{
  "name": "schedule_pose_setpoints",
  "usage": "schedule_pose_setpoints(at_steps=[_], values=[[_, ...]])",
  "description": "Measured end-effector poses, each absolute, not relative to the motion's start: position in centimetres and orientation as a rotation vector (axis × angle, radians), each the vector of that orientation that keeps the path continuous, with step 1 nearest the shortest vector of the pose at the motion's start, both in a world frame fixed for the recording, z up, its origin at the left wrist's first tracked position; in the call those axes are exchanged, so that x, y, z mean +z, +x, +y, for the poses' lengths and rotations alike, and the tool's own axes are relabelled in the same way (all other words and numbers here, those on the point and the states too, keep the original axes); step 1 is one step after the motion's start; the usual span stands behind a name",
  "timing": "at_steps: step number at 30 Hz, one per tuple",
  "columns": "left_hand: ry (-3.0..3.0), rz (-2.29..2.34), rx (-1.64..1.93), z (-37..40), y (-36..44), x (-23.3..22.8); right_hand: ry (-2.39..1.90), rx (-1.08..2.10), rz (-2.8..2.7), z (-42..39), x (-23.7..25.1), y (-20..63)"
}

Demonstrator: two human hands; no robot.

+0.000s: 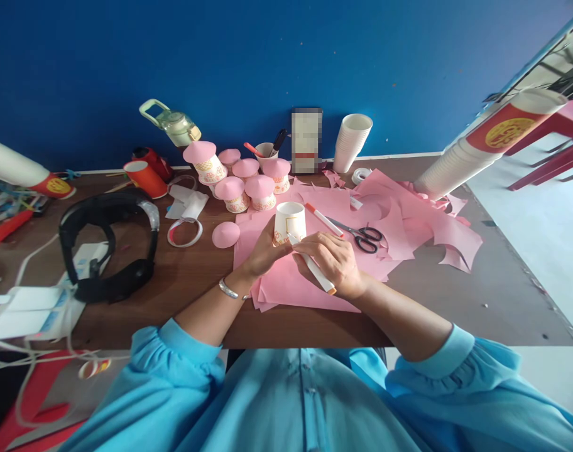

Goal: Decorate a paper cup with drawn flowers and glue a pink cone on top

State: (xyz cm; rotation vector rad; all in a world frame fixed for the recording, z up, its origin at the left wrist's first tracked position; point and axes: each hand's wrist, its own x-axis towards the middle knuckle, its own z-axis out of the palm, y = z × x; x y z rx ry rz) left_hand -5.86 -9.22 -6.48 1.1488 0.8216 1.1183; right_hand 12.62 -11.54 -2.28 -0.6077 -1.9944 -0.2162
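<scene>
My left hand is closed around the side of a white paper cup. An orange-yellow rectangle and small red-orange flower shapes are drawn on the cup's wall. A white marker pen with an orange end is gripped in my right hand, its tip at the cup's side. Just behind my right hand lies a second marker, white with a red end. Both hands are above a stack of pink paper sheets. Black-handled scissors rest on the paper to the right.
Several decorated cups with pink cone tops stand behind my left hand, near a loose pink cone. Farther back are a phone and stacked white cups. Pink scraps lie right; a black headset-like band and tape roll lie left.
</scene>
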Motion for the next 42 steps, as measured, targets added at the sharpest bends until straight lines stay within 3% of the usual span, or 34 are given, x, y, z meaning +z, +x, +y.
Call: schedule_pose_setpoints(at_steps=[42], values=[[0.971,0.563,1.112,-8.9,-5.5,-4.2,-0.648,-0.060,-1.903,-11.0,-1.7,13.4]])
